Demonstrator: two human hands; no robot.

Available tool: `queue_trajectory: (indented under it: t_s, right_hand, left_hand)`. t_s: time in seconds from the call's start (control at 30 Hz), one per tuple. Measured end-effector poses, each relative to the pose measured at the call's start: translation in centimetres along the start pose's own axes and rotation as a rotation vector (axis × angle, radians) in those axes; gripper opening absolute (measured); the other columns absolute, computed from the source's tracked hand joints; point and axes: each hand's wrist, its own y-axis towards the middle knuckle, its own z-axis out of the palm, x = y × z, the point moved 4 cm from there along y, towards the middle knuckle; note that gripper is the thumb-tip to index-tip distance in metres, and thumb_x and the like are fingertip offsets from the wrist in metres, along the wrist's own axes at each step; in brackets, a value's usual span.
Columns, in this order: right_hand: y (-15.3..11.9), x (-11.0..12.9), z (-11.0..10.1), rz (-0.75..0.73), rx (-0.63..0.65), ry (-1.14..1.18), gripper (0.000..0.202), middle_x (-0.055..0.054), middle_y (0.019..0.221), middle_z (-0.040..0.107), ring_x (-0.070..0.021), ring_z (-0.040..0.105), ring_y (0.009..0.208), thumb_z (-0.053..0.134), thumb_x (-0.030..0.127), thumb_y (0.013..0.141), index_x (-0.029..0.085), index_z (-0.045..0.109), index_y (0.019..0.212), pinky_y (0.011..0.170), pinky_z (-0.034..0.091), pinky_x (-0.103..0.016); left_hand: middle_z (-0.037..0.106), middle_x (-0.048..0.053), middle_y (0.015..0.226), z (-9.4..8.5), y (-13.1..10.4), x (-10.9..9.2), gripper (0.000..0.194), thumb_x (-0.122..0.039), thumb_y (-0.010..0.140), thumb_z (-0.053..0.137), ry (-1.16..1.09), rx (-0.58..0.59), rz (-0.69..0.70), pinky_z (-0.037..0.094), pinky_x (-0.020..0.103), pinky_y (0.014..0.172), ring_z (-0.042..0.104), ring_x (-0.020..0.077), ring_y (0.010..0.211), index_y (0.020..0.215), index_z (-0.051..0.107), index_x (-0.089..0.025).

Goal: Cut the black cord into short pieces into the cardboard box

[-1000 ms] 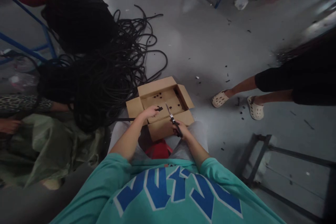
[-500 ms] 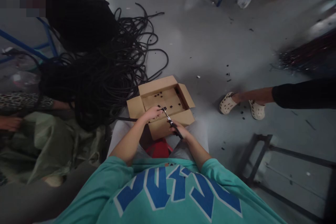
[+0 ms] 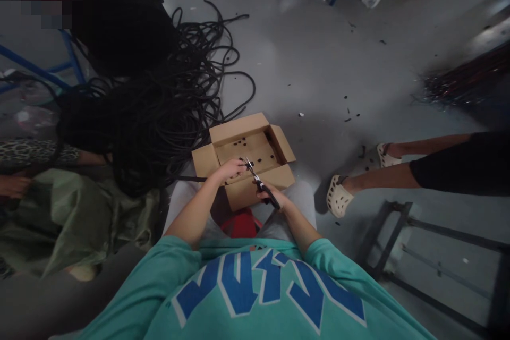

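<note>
My left hand (image 3: 232, 169) is closed on a black strap (image 3: 191, 178), whose short end sticks out past my fingertips over the open cardboard box (image 3: 240, 201). In my right hand (image 3: 274, 197) are black-handled scissors (image 3: 261, 186), their blades apart and pointing up and left at the strap end. Several small black pieces (image 3: 259, 160) lie on the bottom of the box. The box rests at my knees, its flaps folded outward.
A large tangled heap of black cord (image 3: 159, 101) spreads over the floor at left. Beside it a person sits with green cloth (image 3: 79, 212). At right are another person's legs in beige clogs (image 3: 339, 197) and a dark metal frame (image 3: 392, 239).
The scissor blades have opened wider near the strap end. At right, the other person's feet have shifted, one clog moving nearer to me. My left hand has hardly moved.
</note>
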Motion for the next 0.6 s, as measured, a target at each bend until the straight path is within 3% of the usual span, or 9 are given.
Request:
queue_trajectory:
  t_s: [0.4, 0.6]
  right_hand:
    - [0.8, -0.4, -0.1, -0.012, 0.009, -0.022, 0.052, 0.005, 0.064, 0.046, -0.0052, 0.04, 0.048, 0.055, 0.02, 0.052, 0.019, 0.048, 0.104, 0.045, 0.029, -0.019]
    - [1.7, -0.5, -0.6, -0.045, -0.08, -0.117, 0.047, 0.006, 0.059, 0.045, -0.005, 0.039, 0.046, 0.054, 0.017, 0.052, 0.018, 0.051, 0.099, 0.042, 0.027, -0.017]
  left_hand:
    - [0.039, -0.005, 0.046, 0.3, 0.4, 0.6, 0.019, -0.03, 0.068, 0.051, 0.039, -0.009, 0.029, 0.016, 0.017, 0.036, 0.026, 0.0011, 0.033, 0.059, 0.047, -0.013]
    - [0.038, -0.006, 0.044, 0.1, 1.3, 1.2, 0.017, -0.028, 0.065, 0.052, 0.058, -0.052, -0.019, 0.016, 0.018, 0.036, 0.026, 0.0025, 0.034, 0.069, 0.055, -0.012]
